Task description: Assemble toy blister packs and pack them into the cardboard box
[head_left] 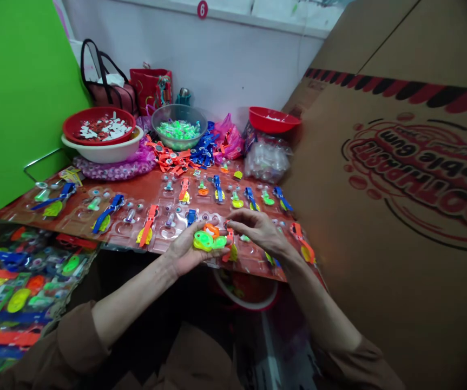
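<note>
My left hand is cupped palm-up over the blister sheet and holds a small bunch of green and orange plastic toy pieces. My right hand hovers just beside them, its curled fingertips close to the orange pieces. Whether those fingers pinch anything is hidden. Below both hands lies a red-backed sheet of clear blister cards, with blue and orange plastic strips and yellow-green discs set in its hollows.
A large printed cardboard carton walls off the right. Behind the sheet stand a red basin in a white basin, a glass bowl of green pieces, and a red bowl. A stack of filled cards lies lower left.
</note>
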The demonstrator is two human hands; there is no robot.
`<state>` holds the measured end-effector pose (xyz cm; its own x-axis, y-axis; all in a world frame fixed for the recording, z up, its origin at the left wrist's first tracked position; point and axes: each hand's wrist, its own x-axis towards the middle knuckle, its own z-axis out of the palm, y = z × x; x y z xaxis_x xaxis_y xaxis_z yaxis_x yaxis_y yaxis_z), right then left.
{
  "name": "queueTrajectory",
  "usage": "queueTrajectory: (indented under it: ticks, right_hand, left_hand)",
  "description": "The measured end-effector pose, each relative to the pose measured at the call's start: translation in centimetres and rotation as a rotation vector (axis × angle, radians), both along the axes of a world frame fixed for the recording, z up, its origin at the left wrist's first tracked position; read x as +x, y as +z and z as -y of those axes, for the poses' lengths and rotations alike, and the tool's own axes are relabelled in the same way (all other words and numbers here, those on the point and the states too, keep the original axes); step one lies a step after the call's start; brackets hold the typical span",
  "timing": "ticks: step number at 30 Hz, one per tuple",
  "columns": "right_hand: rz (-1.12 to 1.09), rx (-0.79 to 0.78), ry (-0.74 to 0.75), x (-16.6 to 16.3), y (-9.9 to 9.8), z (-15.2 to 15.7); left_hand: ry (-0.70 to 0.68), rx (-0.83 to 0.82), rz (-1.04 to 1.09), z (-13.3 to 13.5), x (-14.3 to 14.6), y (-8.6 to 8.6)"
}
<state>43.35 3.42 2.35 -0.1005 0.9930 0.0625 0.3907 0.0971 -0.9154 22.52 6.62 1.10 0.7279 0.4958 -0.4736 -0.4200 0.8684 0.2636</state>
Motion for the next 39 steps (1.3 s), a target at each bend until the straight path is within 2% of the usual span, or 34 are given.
queueTrajectory:
  ticks: [4,9,13,15,18,20,22,24,26,29,31,35,39]
  right_hand:
    - [-0.003,0.000,-0.032,-0.3,0.6,4.5]
    - [0.064,0.002,-0.109,-1.0,0.1,10.2]
    - [0.136,0.075,-0.158,-2.0,-0.5,13.3]
    - [0.190,0.133,-0.161,-2.1,-1.5,14.0]
    - [0.306,0.220,-0.169,-1.3,-4.4,14.7]
    - [0.398,0.237,-0.201,-0.4,-6.6,15.3]
    - [0.465,0.240,-0.266,0.2,-7.9,16.1]
    - [0.473,0.265,-0.335,0.1,-7.7,16.9]
    - [0.426,0.313,-0.349,-0.8,-6.2,17.6]
    - [0.392,0.348,-0.203,-3.1,-3.7,17.6]
    - [0.429,0.373,-0.114,-4.2,-2.9,17.0]
    - [0.380,0.340,-0.101,-4.8,-3.5,16.2]
    - [0.150,0.191,-0.237,-4.1,-4.4,16.5]
  left_hand:
    - [0.010,-0.029,0.037,1.8,-0.6,0.2]
    - [0.022,-0.113,0.040,4.8,-1.2,-0.2]
    - [0.021,-0.169,0.036,7.2,-1.2,-0.9]
    - [0.008,-0.180,0.057,8.2,-1.2,-1.2]
    - [0.015,-0.183,0.079,9.6,-1.2,-1.5]
    - [0.024,-0.189,0.064,10.2,-1.3,-1.6]
    - [0.027,-0.192,0.042,10.7,-1.3,-1.8]
    - [0.030,-0.193,0.024,11.0,-1.3,-1.9]
    - [0.036,-0.189,0.012,11.1,-1.1,-1.9]
    - [0.054,-0.185,0.004,11.3,-0.5,-1.8]
    - [0.058,-0.173,0.027,11.5,-0.1,-1.7]
    - [0.051,-0.150,0.054,12.0,0.1,-1.9]
    - [0.060,-0.186,-0.024,12.2,-0.3,-2.5]
